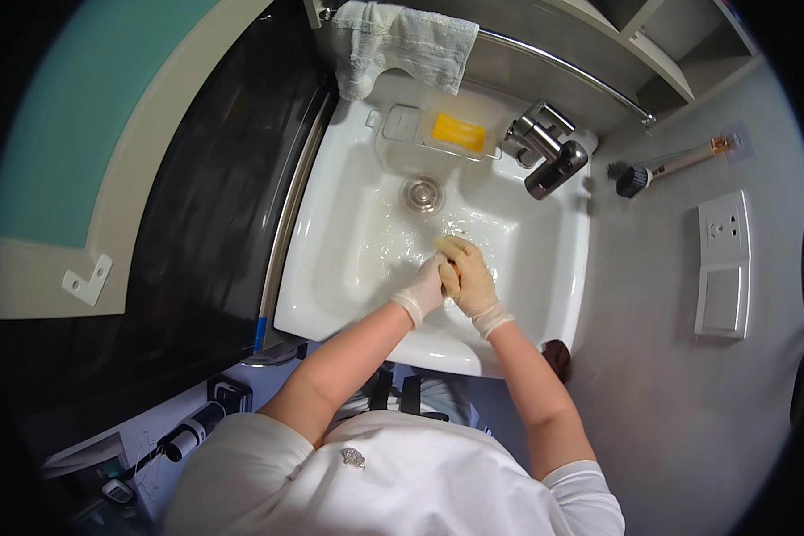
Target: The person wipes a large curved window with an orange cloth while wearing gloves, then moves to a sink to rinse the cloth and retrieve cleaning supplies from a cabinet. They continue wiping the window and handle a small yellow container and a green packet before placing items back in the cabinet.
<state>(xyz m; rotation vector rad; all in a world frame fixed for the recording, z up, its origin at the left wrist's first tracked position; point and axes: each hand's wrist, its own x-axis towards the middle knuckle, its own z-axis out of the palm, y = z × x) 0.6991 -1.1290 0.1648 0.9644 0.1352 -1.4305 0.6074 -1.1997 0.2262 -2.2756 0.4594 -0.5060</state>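
Note:
My left hand [423,289] and my right hand [470,276], both in thin pale gloves, are clasped together over the near part of a white sink [536,248]. A small orange-brown thing shows between the fingers; most of it is hidden, and I cannot tell what it is or which hand holds it. Beyond the hands lies the metal drain [423,193], with wet, glinting patches around it. A dark metal faucet [548,157] stands at the sink's back right corner. On the back ledge, a yellow block [459,132] sits on a clear rack [402,124].
A pale towel [409,40] hangs on a metal rail [563,63] behind the sink. On the right wall are a brush [670,164] and a socket plate [722,264]. A dark glossy panel [208,221] borders the left side. A dark brown object [557,360] sits at the near right corner.

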